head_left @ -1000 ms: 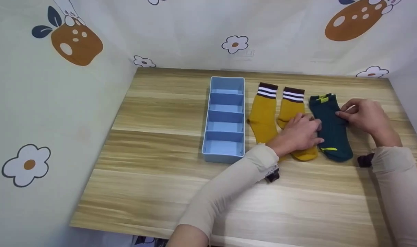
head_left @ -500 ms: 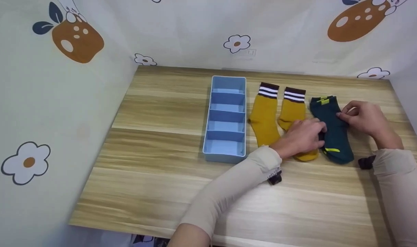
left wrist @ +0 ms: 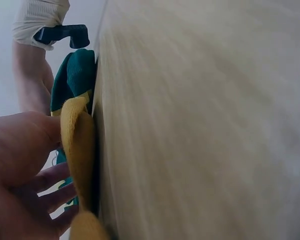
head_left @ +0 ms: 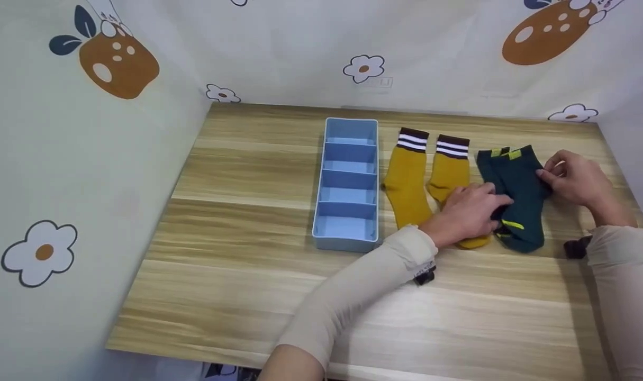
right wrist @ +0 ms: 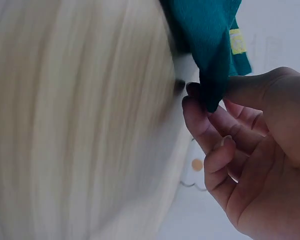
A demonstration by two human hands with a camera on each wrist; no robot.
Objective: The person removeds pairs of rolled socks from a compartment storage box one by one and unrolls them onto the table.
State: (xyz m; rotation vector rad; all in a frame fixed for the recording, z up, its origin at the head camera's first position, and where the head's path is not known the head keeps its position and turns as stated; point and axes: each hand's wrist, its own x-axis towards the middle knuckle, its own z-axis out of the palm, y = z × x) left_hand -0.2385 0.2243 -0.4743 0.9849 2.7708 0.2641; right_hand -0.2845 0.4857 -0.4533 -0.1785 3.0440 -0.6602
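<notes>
Two dark green socks (head_left: 525, 211) with yellow marks lie overlapped at the right in the head view, the lower one (head_left: 488, 164) showing at the upper left. My right hand (head_left: 580, 177) pinches the right edge of the upper sock; the right wrist view shows the green fabric (right wrist: 210, 55) between thumb and fingers. My left hand (head_left: 467, 211) reaches across a mustard sock (head_left: 451, 172), with fingertips at the left side of the green pair. In the left wrist view its fingers (left wrist: 52, 197) are spread loosely behind the mustard fabric (left wrist: 77, 145). A second mustard sock (head_left: 406, 180) lies flat to the left.
A blue organizer box (head_left: 347, 243) with several compartments stands left of the socks on the wooden table (head_left: 236, 238). Patterned cloth walls (head_left: 279, 53) border the table at the back and sides. A dark camera mount (head_left: 576, 247) sits below my right wrist.
My right hand has shifted right, drawing the upper green sock with it and uncovering more of the lower one. My left hand has moved slightly right, its fingertips now overlapping the green pair.
</notes>
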